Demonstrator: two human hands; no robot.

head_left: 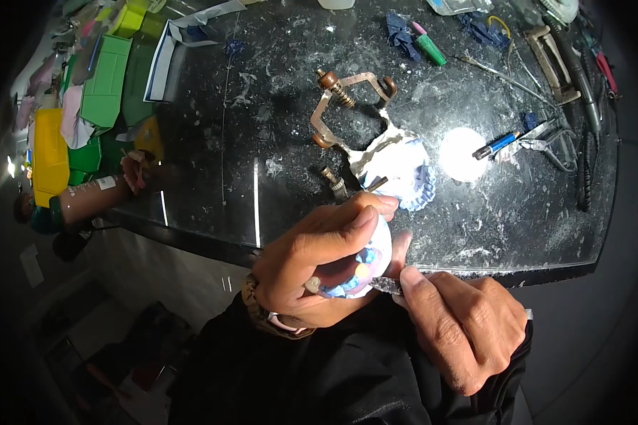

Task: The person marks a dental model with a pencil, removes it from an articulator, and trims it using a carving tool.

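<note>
My left hand [319,255] is wrapped round a white dental cast [381,248] that carries pink and blue material and a small yellow spot. In my right hand [461,322] is a slim metal tool [386,285], pinched between thumb and fingers, its dark blade against the cast's lower right edge. Just beyond my left hand lies another white and blue cast [397,159], joined to a metal articulator frame [321,117] on the black table. A small brass screw piece [333,181] lies left of that cast.
Green bins [105,81] and a yellow bin [49,156] stand at the left, near a brown bottle [88,202]. At the right are a blue pen-like tool [500,144], scissors-like metal tools [553,145] and a black handpiece [580,85]. A green bur-like piece [430,49] lies at the back.
</note>
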